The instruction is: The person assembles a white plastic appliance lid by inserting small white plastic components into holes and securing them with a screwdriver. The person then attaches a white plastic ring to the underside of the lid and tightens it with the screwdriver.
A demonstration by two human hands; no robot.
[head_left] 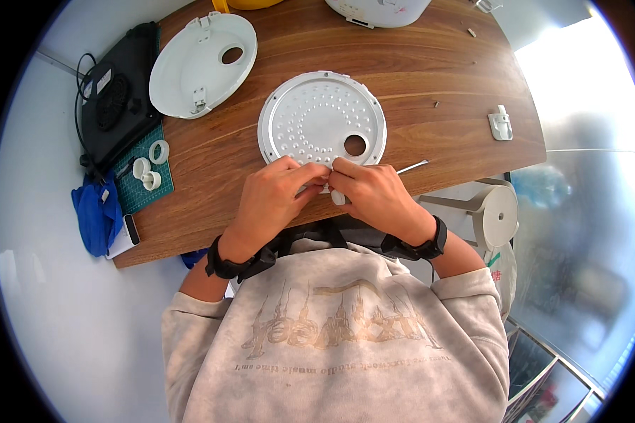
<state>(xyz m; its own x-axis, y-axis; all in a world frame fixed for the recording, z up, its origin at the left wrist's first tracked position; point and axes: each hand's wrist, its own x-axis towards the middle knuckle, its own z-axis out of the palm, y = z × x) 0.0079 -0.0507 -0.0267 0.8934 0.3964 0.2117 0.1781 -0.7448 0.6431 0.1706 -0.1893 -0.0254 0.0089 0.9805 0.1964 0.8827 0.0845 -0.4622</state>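
A round silver lid plate (310, 123) with rows of raised dimples and one round hole lies flat on the wooden table in front of me. Both my hands meet at its near edge, fingertips almost touching. My left hand (279, 194) is closed in a pinch; whatever is between its fingertips is too small to make out. My right hand (374, 194) is curled, its thumb and forefinger pinched by the rim. A screwdriver (413, 167) passes under this hand: its metal shaft points right, and a pale rounded end in line with it shows below the fingers.
A white round cover (203, 67) with a hole rests at the far left, beside a black appliance (113, 92). White rings (159, 151) lie on a green cutting mat (137, 194). A small white latch piece (500, 125) is at the right. A stool (497, 215) stands beyond the table edge.
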